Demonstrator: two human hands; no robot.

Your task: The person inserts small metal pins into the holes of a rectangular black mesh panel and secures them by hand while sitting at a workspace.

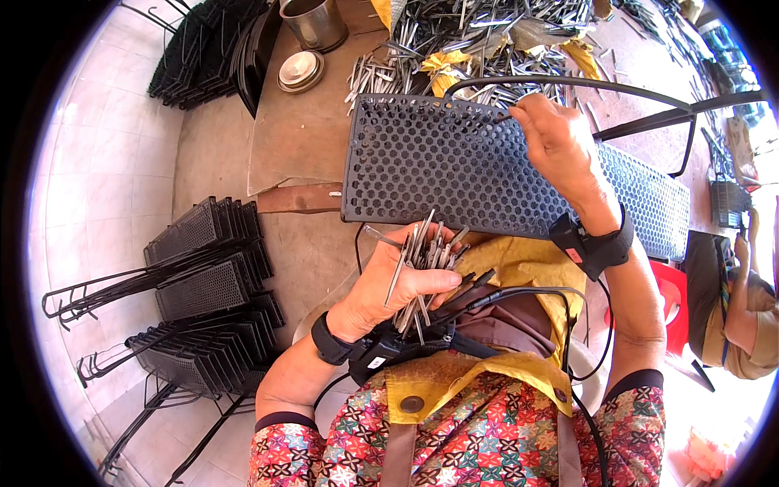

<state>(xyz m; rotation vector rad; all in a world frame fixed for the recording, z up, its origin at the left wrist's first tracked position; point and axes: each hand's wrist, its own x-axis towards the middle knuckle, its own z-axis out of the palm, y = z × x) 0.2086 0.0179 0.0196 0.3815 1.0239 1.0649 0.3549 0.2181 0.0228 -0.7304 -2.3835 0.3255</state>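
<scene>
- A person's left hand [381, 284] curls around a bunch of slim metal strips [426, 256], thumb laid across them, their ends fanning out above and below the grip.
- The bunch sits just beside the near edge of a black perforated panel [454, 178], in front of the worker's body.
- The right hand [560, 146] reaches over the panel, fingertips pinched on a thin dark piece [505, 118] near the far edge; whether that piece touches the panel cannot be told.
- A dark curved bar [560, 79] arches behind the right hand, close to a heap of loose strips [381, 81] beyond the panel.
- A small white label [376, 363] marks the black device at the left wrist, its print too small to read; a small red patch [572, 255] shows on the right wrist's device.
- A metal pot [316, 24] and a pale round dish [299, 71] stand on the brown tabletop [296, 138].
- Stacked black racks [203, 292] line the left side; another person [755, 325] sits at far right.
</scene>
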